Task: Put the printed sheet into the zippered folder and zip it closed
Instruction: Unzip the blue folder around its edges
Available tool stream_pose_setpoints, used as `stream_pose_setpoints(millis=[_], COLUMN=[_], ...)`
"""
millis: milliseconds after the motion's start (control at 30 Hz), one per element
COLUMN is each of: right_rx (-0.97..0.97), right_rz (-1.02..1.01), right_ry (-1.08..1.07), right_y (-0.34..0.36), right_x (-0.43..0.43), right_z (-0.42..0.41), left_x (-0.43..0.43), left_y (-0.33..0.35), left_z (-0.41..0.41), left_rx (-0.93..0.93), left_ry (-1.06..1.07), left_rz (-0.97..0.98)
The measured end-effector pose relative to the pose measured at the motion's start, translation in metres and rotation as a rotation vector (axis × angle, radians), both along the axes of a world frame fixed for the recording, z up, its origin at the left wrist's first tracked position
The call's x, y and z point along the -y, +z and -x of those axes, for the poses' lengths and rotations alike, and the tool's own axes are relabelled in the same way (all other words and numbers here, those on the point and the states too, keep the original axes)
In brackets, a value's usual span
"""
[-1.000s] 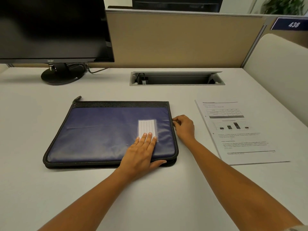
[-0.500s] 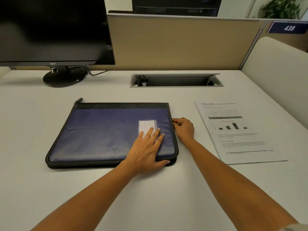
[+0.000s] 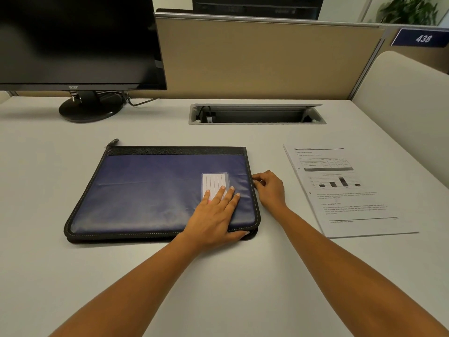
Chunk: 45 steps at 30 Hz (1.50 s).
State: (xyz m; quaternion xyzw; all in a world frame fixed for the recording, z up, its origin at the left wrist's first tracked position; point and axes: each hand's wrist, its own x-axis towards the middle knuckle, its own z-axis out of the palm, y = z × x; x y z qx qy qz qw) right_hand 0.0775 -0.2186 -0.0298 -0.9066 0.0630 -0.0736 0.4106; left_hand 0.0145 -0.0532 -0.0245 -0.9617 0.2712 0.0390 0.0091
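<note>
A blue zippered folder [image 3: 150,190] with black trim lies flat on the white desk, a lined label pocket [image 3: 215,181] on its cover. My left hand [image 3: 213,217] presses flat on the folder's near right corner, fingers straight, thumb over the front edge. My right hand [image 3: 269,188] is at the folder's right edge, fingertips pinching the zipper pull there. The printed sheet [image 3: 345,190], with a table and a bar chart, lies flat on the desk to the right, apart from both hands.
A black monitor [image 3: 75,40] on a round stand sits at the back left. A cable port [image 3: 255,114] is recessed in the desk behind the folder. A beige partition [image 3: 255,59] closes the back and right side.
My left hand has shifted slightly right and forward on the cover. My right hand stays at the folder's right edge. Folder and sheet have not moved.
</note>
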Motion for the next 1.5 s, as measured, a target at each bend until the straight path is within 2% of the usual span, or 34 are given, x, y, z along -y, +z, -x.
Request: stream_pose_setpoints(millis=[1000,1500], right_rx=[0.025,0.053], right_rz=[-0.017,0.027], right_ry=[0.158,0.12], right_y=[-0.005,-0.006], right_x=[0.022,0.019], right_z=[0.083,0.088], left_x=[0.0,-0.003], left_y=[0.002,0.002], left_z=[0.002,0.014], left_rx=[0.004,-0.004], left_ry=[0.01,0.064], left_rz=[0.001,0.107])
